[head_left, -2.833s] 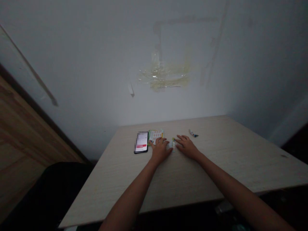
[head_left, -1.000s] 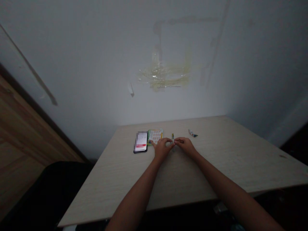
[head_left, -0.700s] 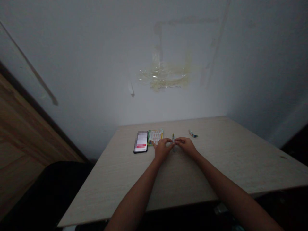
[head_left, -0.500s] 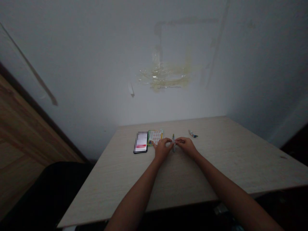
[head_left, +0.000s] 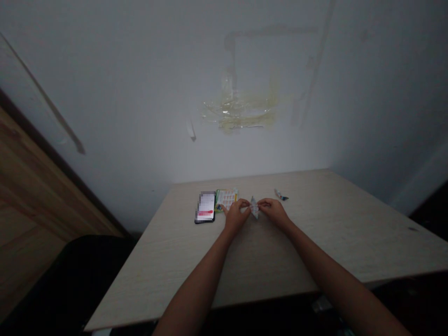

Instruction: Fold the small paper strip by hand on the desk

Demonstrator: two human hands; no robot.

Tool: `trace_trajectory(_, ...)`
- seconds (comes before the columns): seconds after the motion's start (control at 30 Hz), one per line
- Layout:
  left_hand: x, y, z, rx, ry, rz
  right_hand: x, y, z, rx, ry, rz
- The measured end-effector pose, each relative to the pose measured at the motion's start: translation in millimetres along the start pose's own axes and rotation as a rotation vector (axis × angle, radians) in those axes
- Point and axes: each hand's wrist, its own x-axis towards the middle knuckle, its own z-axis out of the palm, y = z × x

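Between my two hands is a small piece of folded, printed paper [head_left: 255, 208], opened to a pointed diamond shape. My left hand [head_left: 238, 215] pinches its left side between thumb and fingers. On the opposite side, my right hand [head_left: 274, 210] grips the paper with its fingertips. A printed sheet or booklet [head_left: 228, 197] with green edges lies beside my left hand, partly covered by it. Farther right, beyond my right hand, rests another small folded piece of printed paper [head_left: 281, 194] with a dark end.
A phone [head_left: 206, 207] with a lit screen lies left of the booklet on the pale wooden table [head_left: 168, 261]. Behind the table rises a wall [head_left: 140, 93] with old tape [head_left: 241, 114] stuck to it. A dark chair-like shape [head_left: 80, 270] stands at the left.
The folded paper has spread from a narrow upright strip into a wider diamond. My right hand has shifted slightly right, while my left hand stays nearly in place.
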Motion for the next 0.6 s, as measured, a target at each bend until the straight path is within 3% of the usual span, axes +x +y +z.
trace_trajectory(0.23, 2.8, -2.4, -5.4, -0.063, -0.057, 0.033, -0.8, -8.2, -7.6, -0.111, 0.044, -0.051)
trace_trajectory(0.6, 7.4, -13.7, -14.1, 0.035, -0.179, 0.080, -3.6, -4.3, -7.9, -0.275, 0.014, -0.087)
